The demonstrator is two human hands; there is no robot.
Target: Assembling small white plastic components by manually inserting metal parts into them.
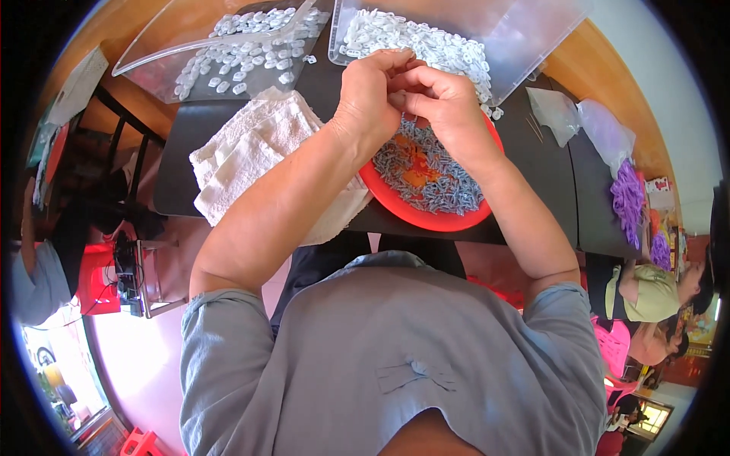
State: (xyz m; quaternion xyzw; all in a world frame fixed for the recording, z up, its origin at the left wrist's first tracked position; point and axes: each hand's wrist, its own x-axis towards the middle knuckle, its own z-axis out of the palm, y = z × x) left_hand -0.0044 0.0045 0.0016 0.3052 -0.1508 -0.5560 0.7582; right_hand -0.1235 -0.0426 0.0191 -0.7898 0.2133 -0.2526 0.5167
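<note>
My left hand [368, 93] and my right hand [450, 108] meet above the far edge of a red bowl [430, 221]. Both have their fingers curled in and pinched close together; anything between the fingertips is too small or hidden to make out. Many small grey screws [452, 186] lie in the bowl, with its orange-red bottom showing in the middle. Just beyond my hands, a clear plastic bin [525, 42] holds a heap of small white plastic pieces [414, 38]. To the left, another clear bin [152, 64] has more white pieces [262, 53] spread inside.
A folded whitish towel [251, 140] lies left of the bowl on the dark table [544, 182]. Clear plastic bags [555, 114], thin sticks [535, 128] and a purple bundle [627, 199] sit at the right. Other people are at both sides; a red stool [99, 277] stands left.
</note>
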